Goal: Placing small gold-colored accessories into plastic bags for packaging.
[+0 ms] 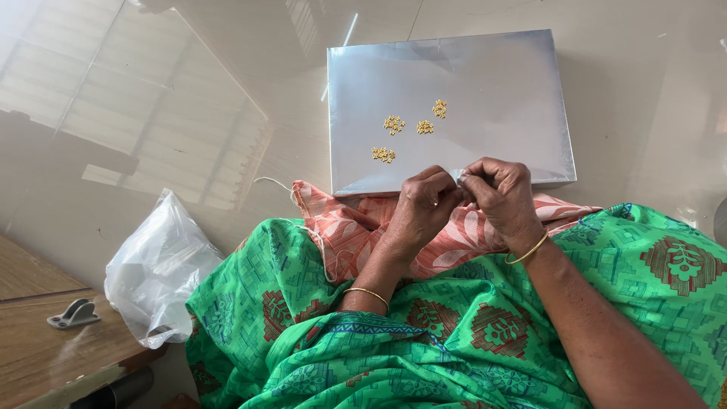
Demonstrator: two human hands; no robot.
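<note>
My left hand and my right hand meet fingertip to fingertip over an orange-pink patterned cloth on my lap. Both pinch something tiny between them, too small to make out. A white thread trails from the cloth's left corner. Just beyond my hands lies a flat silver box with several small clusters of gold beads on its lid. Each wrist wears a thin gold bangle.
A crumpled clear plastic bag lies on the glossy tiled floor at the left. A wooden surface with a small grey metal fitting is at the bottom left. Green patterned fabric covers my lap.
</note>
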